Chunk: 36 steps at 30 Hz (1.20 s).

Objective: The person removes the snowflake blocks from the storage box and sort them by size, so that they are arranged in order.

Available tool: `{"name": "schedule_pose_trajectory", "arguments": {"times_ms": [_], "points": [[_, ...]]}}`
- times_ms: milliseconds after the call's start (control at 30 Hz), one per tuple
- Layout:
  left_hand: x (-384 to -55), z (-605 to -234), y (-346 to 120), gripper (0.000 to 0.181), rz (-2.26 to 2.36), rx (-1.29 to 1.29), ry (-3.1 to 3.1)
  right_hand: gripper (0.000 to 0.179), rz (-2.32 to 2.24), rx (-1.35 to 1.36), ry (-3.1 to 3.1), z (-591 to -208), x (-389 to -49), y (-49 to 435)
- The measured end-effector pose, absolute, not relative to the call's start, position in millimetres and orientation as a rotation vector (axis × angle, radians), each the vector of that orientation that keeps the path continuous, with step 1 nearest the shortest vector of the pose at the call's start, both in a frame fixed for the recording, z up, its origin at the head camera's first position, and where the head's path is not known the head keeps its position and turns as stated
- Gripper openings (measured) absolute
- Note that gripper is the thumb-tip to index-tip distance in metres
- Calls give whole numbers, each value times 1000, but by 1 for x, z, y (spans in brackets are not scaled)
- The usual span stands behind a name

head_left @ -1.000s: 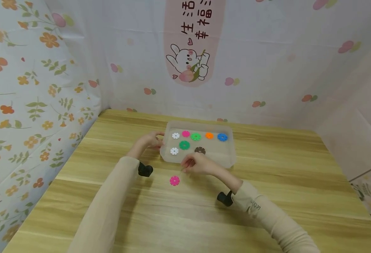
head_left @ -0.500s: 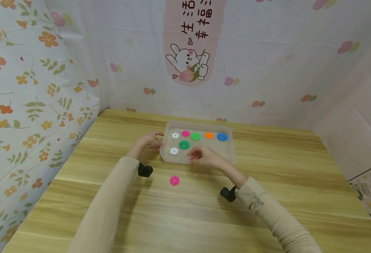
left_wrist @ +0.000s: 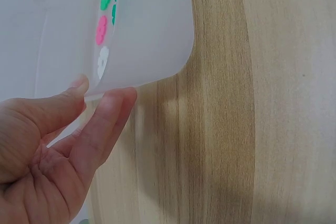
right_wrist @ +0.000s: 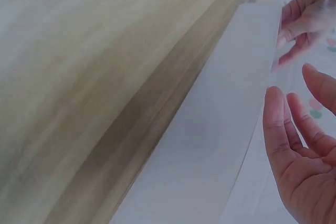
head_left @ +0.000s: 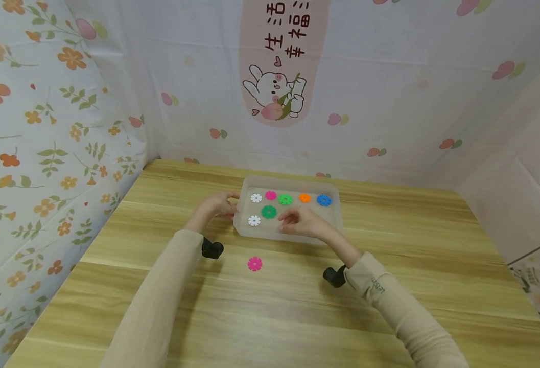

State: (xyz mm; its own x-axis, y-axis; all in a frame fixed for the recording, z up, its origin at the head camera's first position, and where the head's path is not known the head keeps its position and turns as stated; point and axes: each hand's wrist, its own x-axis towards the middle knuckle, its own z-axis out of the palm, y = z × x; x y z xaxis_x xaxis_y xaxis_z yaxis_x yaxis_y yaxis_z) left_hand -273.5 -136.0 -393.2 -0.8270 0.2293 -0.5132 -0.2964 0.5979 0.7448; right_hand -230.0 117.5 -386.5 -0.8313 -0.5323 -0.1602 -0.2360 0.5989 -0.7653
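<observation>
Two white discs (head_left: 256, 198) lie in the translucent tray (head_left: 292, 180) in the head view, towards ten o'clock and half past eight from its middle. Beside them are a pink disc (head_left: 271, 195) near ten, a light green disc (head_left: 285, 199) near twelve, an orange disc (head_left: 304, 198) near two, a blue disc (head_left: 324, 200) before three and a dark green disc (head_left: 268, 211) near nine. On the counter (head_left: 233, 317), outside the tray at seven o'clock, is a second pink disc (head_left: 254, 263). The left hand (head_left: 219, 204) holds the tray's nine o'clock end; the right hand (head_left: 303, 221) is over its five o'clock side, fingers bent.

From the left wrist, the left hand, at eight o'clock, pinches the tray's end wall between thumb and fingers.

From the right wrist, the right hand is at four o'clock, thumb and fingertips apart; the left hand shows at two o'clock.
</observation>
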Motion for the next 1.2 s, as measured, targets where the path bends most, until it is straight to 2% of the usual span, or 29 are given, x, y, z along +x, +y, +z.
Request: {"name": "schedule_pose_trajectory", "arguments": {"times_ms": [533,900,1200], "points": [[-276,-395,-135,53,1208,-59,2242,35,-1103,-495,2454,-392,-250,124],[-274,-391,-137,52,1214,-48,2231,35,-983,-486,2507,-391,-262,130],[-276,-393,-136,51,1197,-67,2239,39,-855,-379,2512,-396,-274,130]]}}
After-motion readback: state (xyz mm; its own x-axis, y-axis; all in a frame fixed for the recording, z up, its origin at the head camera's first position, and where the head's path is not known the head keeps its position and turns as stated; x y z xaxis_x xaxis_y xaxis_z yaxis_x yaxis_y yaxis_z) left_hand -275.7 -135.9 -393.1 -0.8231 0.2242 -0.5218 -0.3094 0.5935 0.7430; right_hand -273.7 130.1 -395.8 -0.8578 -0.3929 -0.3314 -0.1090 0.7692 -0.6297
